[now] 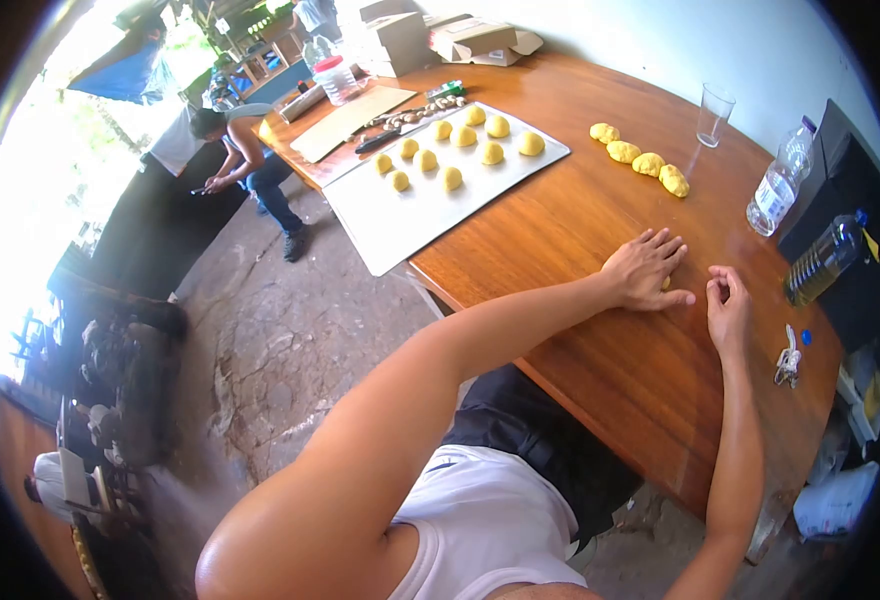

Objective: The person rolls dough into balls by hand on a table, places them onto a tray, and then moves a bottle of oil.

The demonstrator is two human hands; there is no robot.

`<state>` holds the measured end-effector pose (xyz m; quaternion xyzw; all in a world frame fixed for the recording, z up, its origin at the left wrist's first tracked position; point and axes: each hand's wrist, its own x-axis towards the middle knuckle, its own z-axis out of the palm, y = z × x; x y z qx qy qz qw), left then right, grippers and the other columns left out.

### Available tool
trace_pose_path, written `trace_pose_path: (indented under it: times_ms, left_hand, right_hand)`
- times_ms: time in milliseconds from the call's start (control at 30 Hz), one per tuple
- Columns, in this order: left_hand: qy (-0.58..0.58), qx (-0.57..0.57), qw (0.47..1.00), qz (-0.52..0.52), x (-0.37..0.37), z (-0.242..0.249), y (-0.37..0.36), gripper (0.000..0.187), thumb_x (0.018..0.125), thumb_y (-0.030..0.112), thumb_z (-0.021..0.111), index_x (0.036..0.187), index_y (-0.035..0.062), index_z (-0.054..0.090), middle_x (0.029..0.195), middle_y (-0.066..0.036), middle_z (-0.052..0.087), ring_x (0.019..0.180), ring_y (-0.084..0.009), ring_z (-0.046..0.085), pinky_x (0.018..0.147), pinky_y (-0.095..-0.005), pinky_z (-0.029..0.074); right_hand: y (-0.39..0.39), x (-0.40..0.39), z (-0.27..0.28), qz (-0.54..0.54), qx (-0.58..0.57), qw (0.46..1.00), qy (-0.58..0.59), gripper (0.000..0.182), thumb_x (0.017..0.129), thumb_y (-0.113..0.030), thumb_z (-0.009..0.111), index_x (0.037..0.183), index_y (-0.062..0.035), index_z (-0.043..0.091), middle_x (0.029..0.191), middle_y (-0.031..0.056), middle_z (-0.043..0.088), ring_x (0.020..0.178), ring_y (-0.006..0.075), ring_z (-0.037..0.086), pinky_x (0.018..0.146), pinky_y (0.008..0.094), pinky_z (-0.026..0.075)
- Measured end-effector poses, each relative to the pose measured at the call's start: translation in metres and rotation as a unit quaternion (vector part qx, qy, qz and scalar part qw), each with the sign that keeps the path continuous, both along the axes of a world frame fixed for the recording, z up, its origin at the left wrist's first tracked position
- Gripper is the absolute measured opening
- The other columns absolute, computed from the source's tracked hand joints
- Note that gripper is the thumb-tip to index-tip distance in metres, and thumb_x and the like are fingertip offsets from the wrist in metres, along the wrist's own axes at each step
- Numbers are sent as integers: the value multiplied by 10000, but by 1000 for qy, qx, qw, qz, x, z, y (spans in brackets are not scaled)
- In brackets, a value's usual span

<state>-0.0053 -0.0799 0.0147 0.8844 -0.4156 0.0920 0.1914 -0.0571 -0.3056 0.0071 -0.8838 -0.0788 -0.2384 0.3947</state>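
My left hand lies flat on the wooden table with its fingers spread. Under its palm a bit of yellow dough shows, mostly hidden by the hand. To its right, just above the tabletop, my right hand is curled with thumb and forefinger close together; whatever it may hold is hidden. Beyond my hands several yellow dough pieces sit in a slanting row. Round yellow dough balls are spaced out on a pale metal baking tray at the table's far left.
On the table's right side stand a glass, a clear bottle and a bottle of oil, with keys nearer me. A knife, a board and cardboard boxes lie farther off. A person bends beside the table.
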Motion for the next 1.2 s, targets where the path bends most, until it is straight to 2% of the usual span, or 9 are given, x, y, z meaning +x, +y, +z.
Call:
trace_pose_path:
  times_ms: [67,367,467,667,800,900,1033,1067,1200]
  left_hand:
    - [-9,-18,1000,-5,-18,-5,13,1135,956,843,364,1547,-126,387,1613,-312,405,1545,-430,327,1299,-489,223]
    - [-2,-24,1000,-2,-126,2,77,1134,938,800,497,1576,-123,327,1609,-328,392,1520,-428,366,1301,-494,228]
    - [-11,0,1000,26,-169,0,98,1124,957,791,483,1604,-105,278,1640,-326,338,1551,-417,318,1317,-494,194]
    - [24,30,998,48,-209,-3,124,1053,995,765,438,1665,-9,189,1725,-229,219,1611,-365,188,1332,-501,131]
    - [36,56,997,27,-186,3,126,1031,1007,746,432,1664,-10,190,1723,-227,231,1609,-359,205,1319,-571,105]
    - [35,63,997,17,-149,6,109,1038,1006,745,436,1666,-14,178,1719,-229,243,1608,-355,211,1317,-571,109]
    - [19,60,998,14,-84,2,70,1011,974,790,435,1622,18,364,1700,-241,292,1583,-418,256,1285,-629,147]
    - [18,47,999,19,-69,1,58,978,960,814,415,1603,78,437,1693,-242,308,1572,-454,257,1264,-662,160]
    - [-44,56,995,64,-11,-4,12,954,952,842,359,1640,182,403,1707,-232,289,1594,-450,197,1265,-666,141]
  right_hand:
    - [-1,2,-3,4,1,1000,-20,173,996,-57,625,1145,11,682,930,118,714,834,203,672,761,338,533]
    - [-3,2,-5,6,0,1000,-27,166,980,-50,632,1129,-3,688,888,114,710,780,204,658,719,342,522]
    - [-5,7,-9,20,-12,999,-47,148,997,-56,616,1111,14,678,829,66,652,747,145,587,694,315,489]
    - [-9,13,-18,55,8,996,-68,150,995,-49,613,1118,8,677,821,61,646,742,140,581,692,310,486]
    - [-6,10,-13,45,3,998,-41,148,982,-19,624,1118,8,677,844,84,684,732,164,617,696,329,506]
    - [-6,8,-14,39,-5,999,-27,145,989,-27,626,1120,8,677,857,80,687,738,161,616,694,326,504]
    - [0,2,-2,35,-5,999,0,168,996,-40,629,1148,8,681,891,85,700,778,158,629,726,324,519]
    - [2,-1,2,29,2,1000,8,177,998,-43,630,1159,7,682,900,86,705,792,157,634,740,323,524]
    - [2,3,3,38,16,999,29,188,1000,-42,628,1173,3,685,912,92,712,805,166,644,763,324,532]
